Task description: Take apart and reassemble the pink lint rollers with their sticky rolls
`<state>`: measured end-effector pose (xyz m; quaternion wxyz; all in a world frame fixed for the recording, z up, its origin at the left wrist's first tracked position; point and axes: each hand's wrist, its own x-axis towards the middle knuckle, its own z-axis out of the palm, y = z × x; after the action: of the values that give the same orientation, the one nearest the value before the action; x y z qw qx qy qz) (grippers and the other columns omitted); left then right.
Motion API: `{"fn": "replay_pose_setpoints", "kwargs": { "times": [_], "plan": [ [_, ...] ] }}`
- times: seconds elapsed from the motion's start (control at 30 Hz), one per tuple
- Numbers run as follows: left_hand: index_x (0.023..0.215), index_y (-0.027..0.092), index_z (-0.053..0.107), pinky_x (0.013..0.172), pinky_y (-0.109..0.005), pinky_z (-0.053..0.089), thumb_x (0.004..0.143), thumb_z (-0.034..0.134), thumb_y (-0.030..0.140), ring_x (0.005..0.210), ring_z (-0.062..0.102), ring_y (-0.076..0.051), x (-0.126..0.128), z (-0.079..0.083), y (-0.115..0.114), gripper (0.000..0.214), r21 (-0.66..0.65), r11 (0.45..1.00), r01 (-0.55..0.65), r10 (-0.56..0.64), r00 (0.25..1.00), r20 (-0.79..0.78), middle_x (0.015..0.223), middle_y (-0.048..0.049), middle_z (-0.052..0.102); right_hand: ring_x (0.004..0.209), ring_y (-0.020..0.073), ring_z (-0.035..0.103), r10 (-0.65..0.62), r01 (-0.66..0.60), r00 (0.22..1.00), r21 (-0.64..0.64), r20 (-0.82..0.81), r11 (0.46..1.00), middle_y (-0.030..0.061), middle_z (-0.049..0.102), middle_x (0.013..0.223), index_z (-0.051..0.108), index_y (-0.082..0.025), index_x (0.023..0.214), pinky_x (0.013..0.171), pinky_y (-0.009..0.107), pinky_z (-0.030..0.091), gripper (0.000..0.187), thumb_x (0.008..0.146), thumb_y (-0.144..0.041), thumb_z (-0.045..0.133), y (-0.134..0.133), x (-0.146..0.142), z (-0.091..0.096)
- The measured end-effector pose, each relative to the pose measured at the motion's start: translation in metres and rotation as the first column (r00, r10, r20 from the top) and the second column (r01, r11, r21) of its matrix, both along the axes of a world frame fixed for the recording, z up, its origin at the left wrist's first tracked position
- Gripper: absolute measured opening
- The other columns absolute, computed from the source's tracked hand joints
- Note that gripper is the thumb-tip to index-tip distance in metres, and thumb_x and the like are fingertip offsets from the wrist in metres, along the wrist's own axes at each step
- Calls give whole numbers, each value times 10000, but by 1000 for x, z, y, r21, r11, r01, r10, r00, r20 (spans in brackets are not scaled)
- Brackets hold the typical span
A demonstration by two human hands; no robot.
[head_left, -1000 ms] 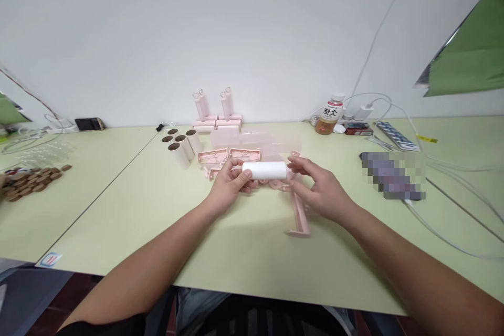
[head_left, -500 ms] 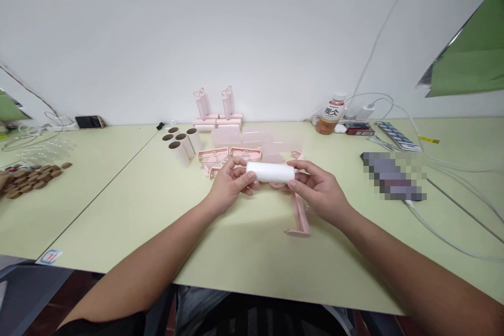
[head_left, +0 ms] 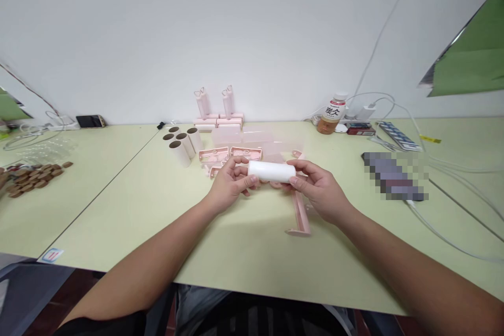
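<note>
A white roll (head_left: 271, 172) lies level between my two hands, above the table. My left hand (head_left: 232, 181) pinches its left end between thumb and fingers. The right end is gripped by my right hand (head_left: 317, 186). Below my right hand a long pink plastic holder part (head_left: 301, 215) rests on the table. Pink open casings (head_left: 246, 154) and smaller pink pieces, partly hidden by my hands, lie just behind the roll. Farther back are translucent pink covers (head_left: 258, 137).
Several upright cardboard-cored rolls (head_left: 180, 153) stand left of the pink parts. Pink assembled holders (head_left: 230, 117) are by the wall. At right are a drink bottle (head_left: 329, 115), a phone (head_left: 394, 176) and cables. Brown pieces (head_left: 35, 181) lie far left, beside another person's hand (head_left: 3, 178).
Both hands keep their hold on the white roll, which has shifted very slightly. Nothing else has visibly moved on the table.
</note>
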<state>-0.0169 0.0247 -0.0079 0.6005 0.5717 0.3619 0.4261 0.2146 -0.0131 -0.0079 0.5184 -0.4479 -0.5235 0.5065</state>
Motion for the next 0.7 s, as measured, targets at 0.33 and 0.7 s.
{"fn": "replay_pose_setpoints", "kwargs": {
  "times": [0.33,0.7],
  "plan": [
    [955,231,424,493,-210,499,675,842,394,730,694,-174,-9,4,5,528,-12,995,102,-103,990,-97,834,-11,701,878,282,749,16,-16,999,-19,39,1000,63,758,953,624,-197,1167,904,507,569,524,746,-460,791,2,3,-5],
    [873,189,508,430,-209,509,697,802,471,642,696,-167,-10,0,12,443,-116,993,32,-44,994,-98,742,1,658,818,270,755,-19,19,1000,23,14,1000,43,754,890,651,-214,1103,877,488,598,455,729,-418,812,2,2,-2]
  ]
}}
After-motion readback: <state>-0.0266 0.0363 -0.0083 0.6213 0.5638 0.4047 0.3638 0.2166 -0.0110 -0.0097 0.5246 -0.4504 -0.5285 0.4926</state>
